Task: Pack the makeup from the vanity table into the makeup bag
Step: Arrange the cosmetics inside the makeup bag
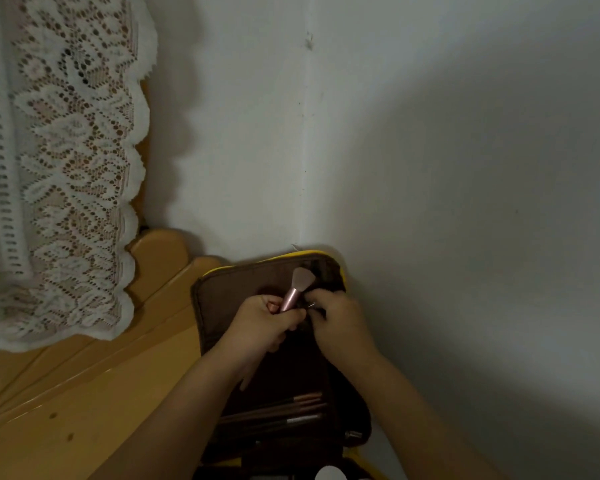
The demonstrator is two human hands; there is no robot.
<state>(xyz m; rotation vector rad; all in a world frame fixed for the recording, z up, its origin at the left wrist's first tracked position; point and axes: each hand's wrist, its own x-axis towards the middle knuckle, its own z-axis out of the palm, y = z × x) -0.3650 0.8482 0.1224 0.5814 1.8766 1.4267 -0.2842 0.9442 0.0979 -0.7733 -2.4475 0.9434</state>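
The wooden bench (pixel 84 403) filled the lower left of the view, with a white lace cloth (pixel 59 168) hanging over its back part, and the pale wall (pixel 465 168) stood close on the right. The makeup bag (pixel 222 289), brown inside with a yellow edge, lay open at the bench's right end against the wall corner, its upper flap leaning back. In the lower part of the bag several thin brushes (pixel 291 407) already lay side by side in their slots. Over the upper flap the two hands met: the left hand (pixel 257 327) had its fingers curled round the handle of a pink makeup brush (pixel 295 289), whose bristle head pointed up toward the flap's top edge, and the right hand (pixel 340 323) pinched something dark just beside the handle (probably an elastic loop or a pocket edge of the bag, but it was too dark to tell). So each grip was closed on something, not loose. The step seemed to be seating this brush in a holder on the flap. To do it well, I would judge that the right hand should keep the loop pulled wide while the left slides the handle straight down through it, and the bristles should stay free so that they do not bend.
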